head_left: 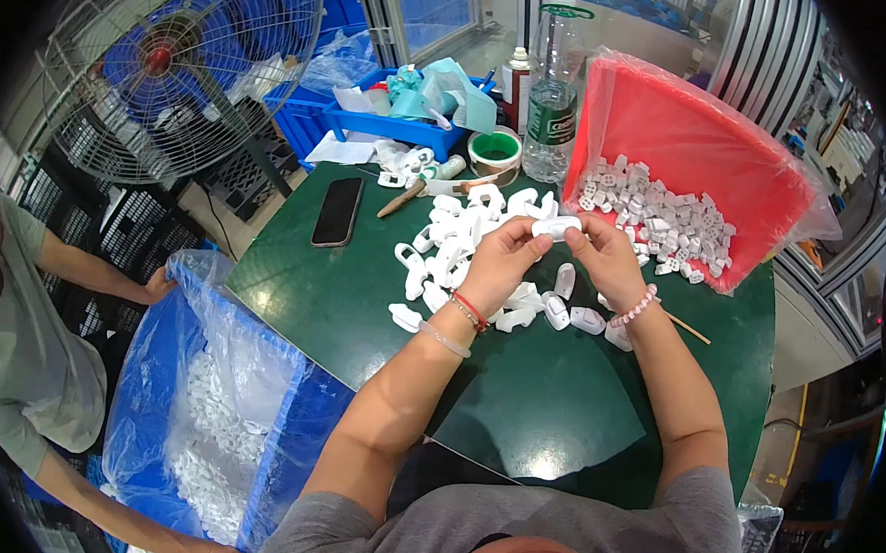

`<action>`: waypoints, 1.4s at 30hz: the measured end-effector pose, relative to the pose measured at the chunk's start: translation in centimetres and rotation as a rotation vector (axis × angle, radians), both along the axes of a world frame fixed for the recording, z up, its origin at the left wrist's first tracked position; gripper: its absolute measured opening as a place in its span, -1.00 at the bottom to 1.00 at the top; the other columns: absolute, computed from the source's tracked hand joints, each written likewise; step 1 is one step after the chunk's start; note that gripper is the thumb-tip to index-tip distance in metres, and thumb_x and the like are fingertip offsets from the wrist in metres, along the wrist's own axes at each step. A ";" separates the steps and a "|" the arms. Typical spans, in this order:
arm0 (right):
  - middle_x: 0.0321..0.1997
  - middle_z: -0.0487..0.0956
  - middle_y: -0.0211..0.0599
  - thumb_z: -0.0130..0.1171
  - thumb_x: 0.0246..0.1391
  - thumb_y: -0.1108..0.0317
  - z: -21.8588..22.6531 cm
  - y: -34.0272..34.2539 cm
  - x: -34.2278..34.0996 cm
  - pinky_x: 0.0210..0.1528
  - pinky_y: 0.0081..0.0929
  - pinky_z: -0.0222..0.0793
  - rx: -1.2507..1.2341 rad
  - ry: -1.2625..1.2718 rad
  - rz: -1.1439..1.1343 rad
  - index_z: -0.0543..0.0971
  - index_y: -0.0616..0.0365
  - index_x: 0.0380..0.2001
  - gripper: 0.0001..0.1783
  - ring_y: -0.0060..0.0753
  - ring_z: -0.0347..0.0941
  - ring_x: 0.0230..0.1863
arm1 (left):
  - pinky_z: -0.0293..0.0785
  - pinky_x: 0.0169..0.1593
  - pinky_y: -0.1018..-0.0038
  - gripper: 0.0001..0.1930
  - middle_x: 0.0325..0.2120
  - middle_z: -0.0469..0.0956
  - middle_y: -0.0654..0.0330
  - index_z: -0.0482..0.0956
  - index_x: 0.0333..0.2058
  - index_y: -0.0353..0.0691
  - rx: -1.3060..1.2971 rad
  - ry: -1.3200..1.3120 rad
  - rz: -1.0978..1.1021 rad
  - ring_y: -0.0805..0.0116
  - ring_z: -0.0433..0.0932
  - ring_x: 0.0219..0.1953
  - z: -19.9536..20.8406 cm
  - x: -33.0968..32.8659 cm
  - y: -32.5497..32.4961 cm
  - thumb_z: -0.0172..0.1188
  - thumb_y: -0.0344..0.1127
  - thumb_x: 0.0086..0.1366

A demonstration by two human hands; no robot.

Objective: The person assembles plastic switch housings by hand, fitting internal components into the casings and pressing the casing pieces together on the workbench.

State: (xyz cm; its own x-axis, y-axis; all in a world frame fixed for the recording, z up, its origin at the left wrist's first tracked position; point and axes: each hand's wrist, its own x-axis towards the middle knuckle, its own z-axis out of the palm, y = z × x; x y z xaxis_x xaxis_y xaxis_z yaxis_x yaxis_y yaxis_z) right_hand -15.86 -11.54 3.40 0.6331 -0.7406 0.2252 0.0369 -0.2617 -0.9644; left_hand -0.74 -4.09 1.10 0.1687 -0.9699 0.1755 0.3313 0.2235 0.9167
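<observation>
Between both hands, above the green table (291,304), is a small white plastic part (557,227), rounded and oblong. My left hand (504,257) pinches its left end between thumb and fingers. On the other end, the fingers of my right hand (609,260) are closed too. A pile of white plastic parts (452,242) lies beside and beyond my left hand. Several rounded white pieces (587,320) rest on the table below my hands. Past my right hand, a tilted red bin (691,139) lined with clear plastic holds many small white blocks (657,213).
A phone (337,212) lies at the table's left. Behind the pile stand a tub with green inside (495,151), a clear bottle (551,122) and a blue bin (396,129) of cloths. Left of the table, another person (33,355) is at a lined blue crate (300,419). A fan (164,62) stands far left.
</observation>
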 end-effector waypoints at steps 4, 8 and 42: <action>-0.39 0.46 -0.53 0.08 0.06 0.16 -0.2 0.6 -0.1 -0.31 -0.73 0.18 0.040 -0.062 0.002 0.50 0.23 -0.29 -0.68 -0.74 0.26 -0.36 | 0.23 -0.33 0.73 -0.83 -0.46 0.39 0.41 0.47 -0.28 -0.28 -0.020 0.026 0.000 0.68 0.29 -0.42 0.1 -0.5 0.1 0.12 -0.34 0.19; -0.46 0.43 -0.57 0.08 0.07 0.18 -0.3 1.1 0.3 -0.36 -0.73 0.15 0.108 -0.100 -0.039 0.50 0.20 -0.34 -0.72 -0.75 0.23 -0.42 | 0.19 -0.37 0.73 -0.89 -0.52 0.37 0.44 0.49 -0.37 -0.26 -0.009 0.061 0.002 0.69 0.25 -0.46 -0.5 -0.4 -0.2 0.11 -0.35 0.19; -0.54 0.52 -0.14 0.07 -0.08 0.14 -2.2 -5.3 -2.6 -0.26 -0.33 0.32 -0.444 0.921 -0.007 0.54 0.16 -0.42 -0.70 -0.17 0.45 -0.41 | 0.02 0.06 -0.11 -0.72 -0.09 0.39 0.16 0.51 -0.22 -0.07 -0.145 -1.630 0.434 0.18 0.30 0.01 -1.9 -0.6 -0.6 0.17 -0.24 0.04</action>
